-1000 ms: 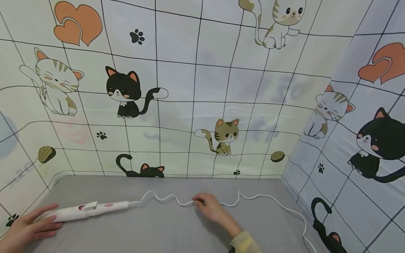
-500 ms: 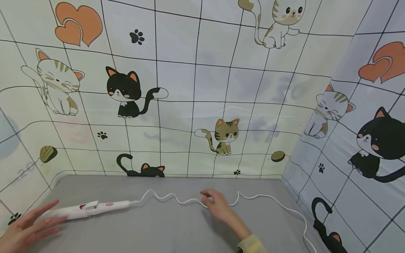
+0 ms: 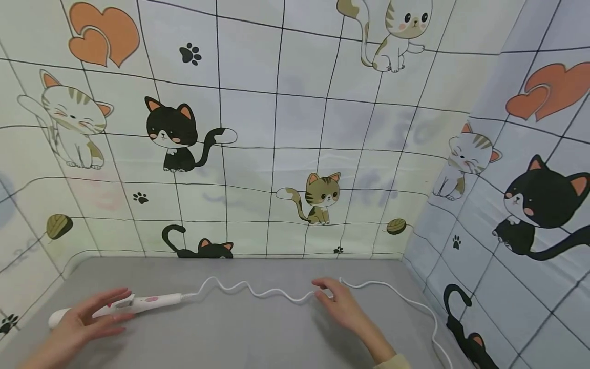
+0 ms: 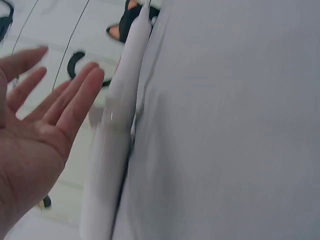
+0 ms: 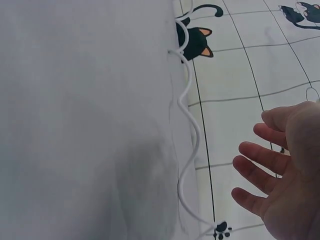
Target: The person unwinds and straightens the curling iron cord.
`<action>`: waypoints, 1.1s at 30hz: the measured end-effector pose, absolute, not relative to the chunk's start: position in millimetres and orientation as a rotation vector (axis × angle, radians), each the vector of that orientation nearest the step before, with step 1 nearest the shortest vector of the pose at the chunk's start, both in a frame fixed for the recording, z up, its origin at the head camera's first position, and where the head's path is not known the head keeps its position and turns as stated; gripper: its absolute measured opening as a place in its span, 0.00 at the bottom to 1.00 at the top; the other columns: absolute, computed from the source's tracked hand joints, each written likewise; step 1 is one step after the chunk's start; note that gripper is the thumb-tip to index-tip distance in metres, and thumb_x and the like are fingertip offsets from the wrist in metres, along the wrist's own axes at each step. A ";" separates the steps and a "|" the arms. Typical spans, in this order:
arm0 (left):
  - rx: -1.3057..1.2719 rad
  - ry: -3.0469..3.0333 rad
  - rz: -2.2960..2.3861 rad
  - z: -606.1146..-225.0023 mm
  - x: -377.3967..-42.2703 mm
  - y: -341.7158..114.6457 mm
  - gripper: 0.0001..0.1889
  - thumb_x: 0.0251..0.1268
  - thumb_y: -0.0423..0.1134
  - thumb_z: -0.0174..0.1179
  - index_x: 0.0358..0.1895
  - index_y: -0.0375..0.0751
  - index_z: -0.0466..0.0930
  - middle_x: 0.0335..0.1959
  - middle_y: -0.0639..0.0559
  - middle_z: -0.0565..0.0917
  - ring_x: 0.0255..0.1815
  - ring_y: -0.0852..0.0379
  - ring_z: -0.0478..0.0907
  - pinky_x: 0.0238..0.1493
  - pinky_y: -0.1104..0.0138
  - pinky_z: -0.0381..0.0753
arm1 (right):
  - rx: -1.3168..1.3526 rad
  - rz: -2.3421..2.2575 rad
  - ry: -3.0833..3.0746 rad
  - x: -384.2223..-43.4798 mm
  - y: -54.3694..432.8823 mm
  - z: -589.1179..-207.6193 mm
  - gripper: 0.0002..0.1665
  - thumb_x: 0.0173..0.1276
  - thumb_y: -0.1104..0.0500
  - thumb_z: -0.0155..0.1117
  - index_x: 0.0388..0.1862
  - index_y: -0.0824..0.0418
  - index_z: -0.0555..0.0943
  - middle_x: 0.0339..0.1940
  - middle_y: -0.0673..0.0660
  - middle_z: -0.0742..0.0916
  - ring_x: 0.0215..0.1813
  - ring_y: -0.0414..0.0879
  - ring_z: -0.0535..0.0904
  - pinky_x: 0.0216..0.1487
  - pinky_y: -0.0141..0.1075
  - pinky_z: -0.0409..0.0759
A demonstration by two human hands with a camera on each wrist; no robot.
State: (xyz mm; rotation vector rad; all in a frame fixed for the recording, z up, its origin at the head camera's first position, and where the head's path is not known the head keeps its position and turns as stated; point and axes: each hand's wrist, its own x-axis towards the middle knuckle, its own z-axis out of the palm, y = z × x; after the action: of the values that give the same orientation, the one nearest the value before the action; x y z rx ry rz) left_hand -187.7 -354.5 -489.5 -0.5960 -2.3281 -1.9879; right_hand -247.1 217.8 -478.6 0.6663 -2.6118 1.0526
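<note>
A white curling iron (image 3: 156,302) with pink marks lies at the left of the grey surface; its near part is partly hidden behind my left hand (image 3: 85,320). That hand hovers over it with fingers spread, and in the left wrist view a gap shows between the fingers and the curling iron (image 4: 116,125). From its right end a wavy white cord (image 3: 244,284) runs across to the right. Above the cord, my right hand (image 3: 341,305) is held with loosely bent fingers. The right wrist view has that hand (image 5: 290,170) apart from the cord (image 5: 197,137), holding nothing.
The grey cloth-covered surface (image 3: 221,333) ends against a back wall (image 3: 249,205) of white fabric printed with grid lines, cats and paw prints. A similar side wall (image 3: 484,266) rises at the right, close to the trailing cord.
My right hand has let go of the cord, lifted and moved right along it. My left hand has left the curling iron's left end and shifted right above it. The head view has turned slightly.
</note>
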 end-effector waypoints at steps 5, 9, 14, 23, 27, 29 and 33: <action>-0.477 -2.383 -1.799 -490.1 -192.4 -330.7 0.23 0.72 0.23 0.59 0.65 0.46 0.79 0.56 0.77 0.79 0.47 0.64 0.86 0.41 0.60 0.92 | 0.575 0.967 -2.628 -240.3 239.4 -478.4 0.14 0.73 0.60 0.65 0.56 0.61 0.84 0.53 0.56 0.87 0.55 0.56 0.82 0.55 0.49 0.85; -0.388 -2.440 -1.388 -496.7 -193.3 -308.1 0.21 0.62 0.23 0.69 0.58 0.38 0.83 0.50 0.79 0.81 0.42 0.73 0.84 0.36 0.78 0.87 | 0.510 0.894 -2.640 -237.6 259.3 -480.9 0.16 0.70 0.63 0.68 0.56 0.61 0.84 0.54 0.57 0.87 0.57 0.57 0.82 0.60 0.53 0.83; -0.577 -2.258 -1.108 -509.3 -202.0 -282.7 0.26 0.43 0.14 0.71 0.50 0.33 0.85 0.47 0.71 0.84 0.47 0.79 0.79 0.44 0.89 0.78 | 0.389 0.699 -2.742 -237.5 288.3 -485.4 0.20 0.71 0.63 0.67 0.61 0.64 0.81 0.60 0.64 0.84 0.63 0.63 0.78 0.67 0.61 0.76; -0.645 -2.305 -0.621 -522.9 -218.4 -249.3 0.32 0.30 0.22 0.78 0.50 0.36 0.86 0.50 0.34 0.85 0.53 0.39 0.83 0.76 0.60 0.68 | 0.172 0.335 -2.930 -247.8 339.2 -499.3 0.31 0.73 0.56 0.66 0.69 0.70 0.73 0.70 0.79 0.72 0.71 0.76 0.65 0.70 0.76 0.61; -0.623 -2.497 -0.507 -525.7 -220.4 -240.4 0.33 0.36 0.30 0.79 0.56 0.39 0.84 0.59 0.30 0.80 0.58 0.22 0.75 0.52 0.20 0.68 | 0.109 0.218 -2.981 -252.0 351.0 -503.3 0.37 0.74 0.50 0.65 0.73 0.71 0.69 0.72 0.80 0.67 0.73 0.78 0.61 0.68 0.81 0.55; -0.590 -2.589 -0.463 -525.5 -219.1 -240.3 0.34 0.40 0.34 0.80 0.59 0.41 0.83 0.64 0.30 0.77 0.63 0.21 0.71 0.53 0.16 0.62 | 0.068 0.228 -3.002 -256.8 352.7 -506.2 0.39 0.75 0.49 0.63 0.74 0.72 0.66 0.73 0.80 0.65 0.74 0.78 0.58 0.68 0.82 0.52; -0.534 -2.705 -0.419 -525.8 -216.2 -243.1 0.35 0.47 0.39 0.79 0.64 0.43 0.81 0.68 0.30 0.73 0.67 0.22 0.66 0.55 0.12 0.52 | -0.008 0.278 -3.038 -264.3 355.8 -512.9 0.41 0.78 0.47 0.58 0.75 0.75 0.62 0.75 0.81 0.62 0.75 0.79 0.55 0.69 0.83 0.48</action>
State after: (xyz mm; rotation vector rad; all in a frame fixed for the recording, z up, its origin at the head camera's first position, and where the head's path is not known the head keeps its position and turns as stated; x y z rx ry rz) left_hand -216.2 -243.1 -525.8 -0.5336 -2.7045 -0.4185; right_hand -264.3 355.8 -512.9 -0.0080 -3.0377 0.2781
